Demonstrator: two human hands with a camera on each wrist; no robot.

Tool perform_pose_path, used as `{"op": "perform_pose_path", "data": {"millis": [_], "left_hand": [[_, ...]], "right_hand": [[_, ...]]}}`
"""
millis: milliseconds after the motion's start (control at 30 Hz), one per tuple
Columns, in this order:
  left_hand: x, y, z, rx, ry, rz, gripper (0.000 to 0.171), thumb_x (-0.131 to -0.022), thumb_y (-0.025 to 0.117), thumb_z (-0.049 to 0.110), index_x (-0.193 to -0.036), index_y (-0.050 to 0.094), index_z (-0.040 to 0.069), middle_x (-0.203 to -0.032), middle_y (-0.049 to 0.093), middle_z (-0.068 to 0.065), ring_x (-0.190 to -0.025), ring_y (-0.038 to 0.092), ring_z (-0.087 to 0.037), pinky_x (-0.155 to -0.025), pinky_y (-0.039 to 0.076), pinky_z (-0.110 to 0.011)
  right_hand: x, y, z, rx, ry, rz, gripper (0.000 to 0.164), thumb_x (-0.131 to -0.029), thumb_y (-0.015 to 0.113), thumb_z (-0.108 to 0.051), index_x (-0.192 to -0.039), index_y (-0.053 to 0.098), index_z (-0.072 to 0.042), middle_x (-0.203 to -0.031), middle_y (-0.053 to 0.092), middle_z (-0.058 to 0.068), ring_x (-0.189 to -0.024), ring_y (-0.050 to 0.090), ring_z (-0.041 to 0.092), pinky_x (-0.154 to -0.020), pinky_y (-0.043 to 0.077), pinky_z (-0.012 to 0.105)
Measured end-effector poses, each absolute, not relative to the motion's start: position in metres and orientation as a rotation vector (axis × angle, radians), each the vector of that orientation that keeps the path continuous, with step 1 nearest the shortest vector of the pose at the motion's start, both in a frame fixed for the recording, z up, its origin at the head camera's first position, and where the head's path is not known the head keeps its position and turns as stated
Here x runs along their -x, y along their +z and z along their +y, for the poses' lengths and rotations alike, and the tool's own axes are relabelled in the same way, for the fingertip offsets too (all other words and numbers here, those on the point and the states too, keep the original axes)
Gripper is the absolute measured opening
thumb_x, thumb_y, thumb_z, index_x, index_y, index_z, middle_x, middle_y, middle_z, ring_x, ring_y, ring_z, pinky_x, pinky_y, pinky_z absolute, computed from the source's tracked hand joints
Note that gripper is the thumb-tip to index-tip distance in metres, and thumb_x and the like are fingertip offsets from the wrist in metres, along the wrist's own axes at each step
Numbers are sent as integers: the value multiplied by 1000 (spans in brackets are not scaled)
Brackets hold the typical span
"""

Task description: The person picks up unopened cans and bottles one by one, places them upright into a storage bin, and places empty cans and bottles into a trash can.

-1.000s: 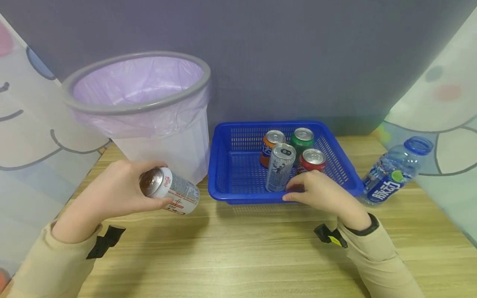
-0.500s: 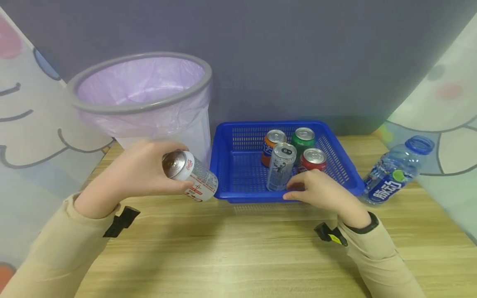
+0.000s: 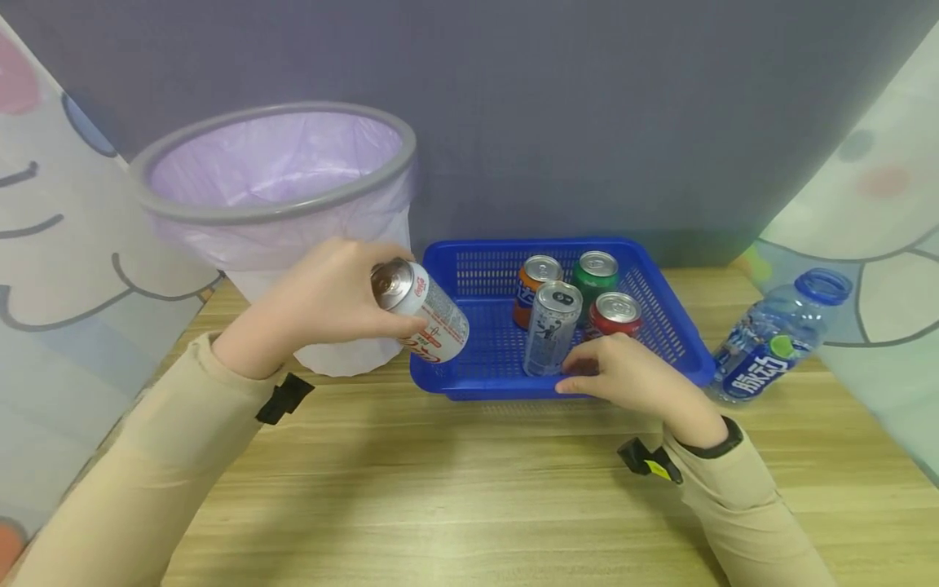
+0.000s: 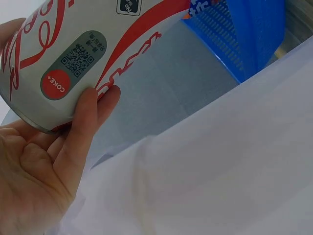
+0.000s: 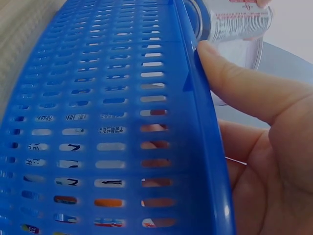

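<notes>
My left hand [image 3: 326, 297] grips a white Coca-Cola can [image 3: 436, 314] round its top end. The can hangs tilted, its bottom end over the front left corner of the blue plastic basket [image 3: 499, 390]. In the left wrist view, fingers [image 4: 85, 117] wrap the can's printed side. My right hand [image 3: 631, 375] holds the basket's front rim, with the thumb [image 5: 230, 78] outside and the other fingers inside. Standing in the basket's right half are a silver can [image 3: 552, 334], an orange can [image 3: 525, 300], a green can [image 3: 592, 279] and a red can [image 3: 613, 314], partly behind the right hand.
A white bin [image 3: 352, 355] with a grey rim and purple liner stands behind the left hand, left of the basket. Right of the basket, a capless blue drink bottle [image 3: 778, 342] leans against it. The wooden table [image 3: 469, 489] meets a grey panel [image 3: 587, 122] at the back.
My left hand has carried the Coca-Cola can up and to the right, from in front of the bin to over the basket's corner. The right hand stays on the rim.
</notes>
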State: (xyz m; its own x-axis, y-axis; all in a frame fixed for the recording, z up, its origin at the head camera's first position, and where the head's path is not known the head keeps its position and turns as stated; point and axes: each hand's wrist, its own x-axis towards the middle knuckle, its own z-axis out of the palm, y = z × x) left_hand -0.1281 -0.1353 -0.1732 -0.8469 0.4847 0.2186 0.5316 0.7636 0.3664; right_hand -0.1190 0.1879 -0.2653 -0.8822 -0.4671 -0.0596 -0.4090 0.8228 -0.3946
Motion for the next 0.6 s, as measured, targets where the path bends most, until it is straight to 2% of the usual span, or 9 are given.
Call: {"op": "perform_pose_path", "data": {"millis": [200, 600], "left_hand": [[139, -169, -120, 795, -629, -2897, 49, -65, 77, 39, -103, 63, 11, -80, 67, 1, -63, 61, -11, -56, 50, -25], [171, -162, -86, 931, -378, -2959, 52, -65, 74, 44, -100, 64, 7, -83, 67, 0, -68, 63, -14, -60, 52, -27]], "right_hand": [[120, -266, 188, 692, -575, 2848, 26, -79, 71, -34, -91, 71, -12, -79, 67, -6, -62, 51, 5, -58, 43, 22], [121, -266, 188, 697, -597, 2835, 26, -79, 71, -34, -91, 71, -11, -80, 68, -5, -62, 51, 5, -58, 42, 21]]}}
